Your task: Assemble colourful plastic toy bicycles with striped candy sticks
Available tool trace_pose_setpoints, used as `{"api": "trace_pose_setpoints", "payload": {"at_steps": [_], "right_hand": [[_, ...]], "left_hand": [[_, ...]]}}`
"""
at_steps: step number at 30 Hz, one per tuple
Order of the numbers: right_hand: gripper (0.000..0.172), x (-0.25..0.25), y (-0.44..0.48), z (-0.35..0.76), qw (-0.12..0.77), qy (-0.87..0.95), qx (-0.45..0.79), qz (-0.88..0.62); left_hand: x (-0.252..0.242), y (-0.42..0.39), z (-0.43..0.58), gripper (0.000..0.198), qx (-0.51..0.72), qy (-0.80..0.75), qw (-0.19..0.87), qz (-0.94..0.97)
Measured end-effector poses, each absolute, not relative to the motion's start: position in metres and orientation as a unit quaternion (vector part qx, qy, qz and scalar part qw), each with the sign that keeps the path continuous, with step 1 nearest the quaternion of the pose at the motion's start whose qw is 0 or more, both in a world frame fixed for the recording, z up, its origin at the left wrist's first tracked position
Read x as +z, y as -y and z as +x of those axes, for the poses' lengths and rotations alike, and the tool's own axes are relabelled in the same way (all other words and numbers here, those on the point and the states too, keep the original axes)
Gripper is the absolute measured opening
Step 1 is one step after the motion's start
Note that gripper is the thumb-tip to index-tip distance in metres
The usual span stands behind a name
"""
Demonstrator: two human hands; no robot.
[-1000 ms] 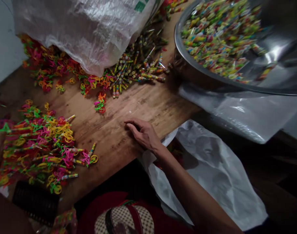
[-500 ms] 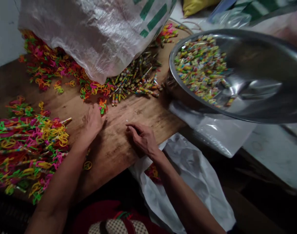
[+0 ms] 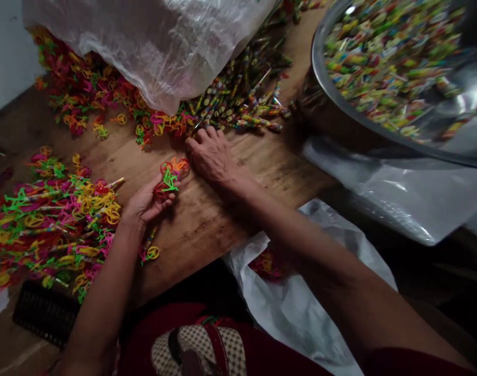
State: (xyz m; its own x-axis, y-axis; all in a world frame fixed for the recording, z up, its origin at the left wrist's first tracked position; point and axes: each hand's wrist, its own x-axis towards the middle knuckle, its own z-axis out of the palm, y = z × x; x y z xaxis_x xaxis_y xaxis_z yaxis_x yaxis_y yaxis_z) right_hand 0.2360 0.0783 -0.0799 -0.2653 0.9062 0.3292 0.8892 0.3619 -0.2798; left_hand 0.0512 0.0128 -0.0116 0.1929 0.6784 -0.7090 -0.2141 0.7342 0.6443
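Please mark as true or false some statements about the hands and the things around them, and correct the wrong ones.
1. The left hand holds a small bunch of plastic pieces. True.
2. The metal bowl contains many small colourful items. True.
3. The right hand is inside the metal bowl. False: it is over the wooden table, at the near edge of the pile of printed tubes.
4. The black slotted object lies between the two hands. False: it is at the lower left of the picture.
5. Colourful pieces show in the mouth of the white sack. True.
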Motion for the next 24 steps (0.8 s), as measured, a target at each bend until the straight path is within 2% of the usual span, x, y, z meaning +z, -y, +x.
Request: {"api": "trace_pose_setpoints", "payload": {"at_steps": [5,8,10,12,15,17,19,22,24], "right_hand": [[0.032,-0.083,-0.08,0.24,0.232,0.772,0.019,-0.592],[0.025,-0.075,-0.075,0.246,0.225,0.776,0.028,-0.589],[0.022,-0.071,-0.064,0.249,0.252,0.766,0.058,-0.588],[0.021,-0.069,-0.049,0.249,0.319,0.744,0.132,-0.571],[0.021,-0.069,-0.026,0.243,0.424,0.677,0.321,-0.509],[0.024,-0.068,-0.015,0.238,0.437,0.63,0.435,-0.471],[0.023,-0.064,-0.008,0.235,0.414,0.613,0.499,-0.453],[0.02,-0.058,-0.003,0.236,0.394,0.627,0.503,-0.445],[0.02,-0.056,-0.003,0.237,0.399,0.644,0.491,-0.43]], "left_hand": [[-0.018,-0.011,0.062,0.032,0.286,-0.547,0.747,0.248],[-0.018,-0.01,0.062,0.041,0.289,-0.567,0.721,0.274],[-0.017,-0.008,0.061,0.047,0.301,-0.562,0.719,0.276],[-0.017,-0.005,0.061,0.046,0.313,-0.548,0.719,0.291],[-0.018,-0.001,0.065,0.04,0.316,-0.562,0.678,0.353],[-0.021,0.001,0.069,0.053,0.294,-0.578,0.647,0.401],[-0.022,0.001,0.072,0.071,0.271,-0.583,0.634,0.429],[-0.02,0.0,0.073,0.091,0.256,-0.582,0.626,0.452],[-0.016,0.0,0.073,0.093,0.256,-0.572,0.623,0.468]]}}
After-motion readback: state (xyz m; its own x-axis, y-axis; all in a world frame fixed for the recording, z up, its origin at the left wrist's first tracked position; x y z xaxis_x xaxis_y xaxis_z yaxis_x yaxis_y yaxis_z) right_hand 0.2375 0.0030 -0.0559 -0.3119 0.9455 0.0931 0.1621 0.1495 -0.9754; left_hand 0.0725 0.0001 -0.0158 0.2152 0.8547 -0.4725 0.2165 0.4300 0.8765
